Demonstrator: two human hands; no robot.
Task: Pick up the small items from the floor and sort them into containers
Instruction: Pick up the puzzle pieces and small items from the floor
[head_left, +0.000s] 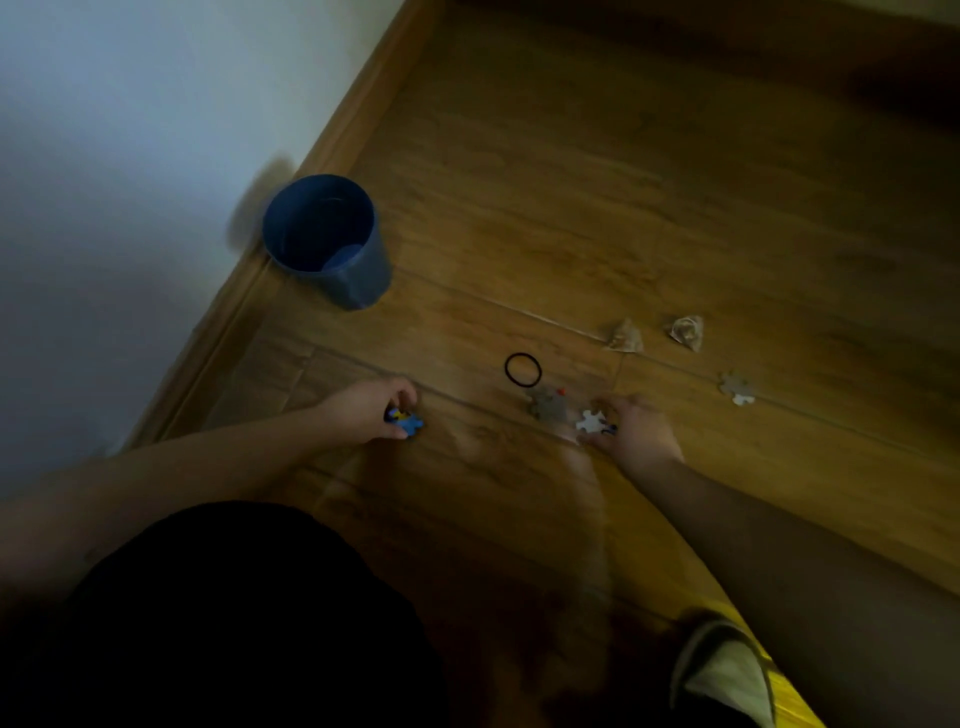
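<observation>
Left hand (371, 410) grips blue puzzle piece (405, 422), seemingly flat.

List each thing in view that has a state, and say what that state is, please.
Blue cup: upright on the floor beside the wall, open top.
Left hand: fingers curled round a blue puzzle piece.
Right hand: holds a white puzzle piece.
Hair band: flat on the floor, untouched.
Grey piece: on the floor, loose.
Two tea bags: on the floor, apart.

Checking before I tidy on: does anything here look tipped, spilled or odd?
The blue cup by the wall looks tilted, though blur may exaggerate it. Nothing has spilled from it; puzzle pieces lie loose on the floor.
</observation>
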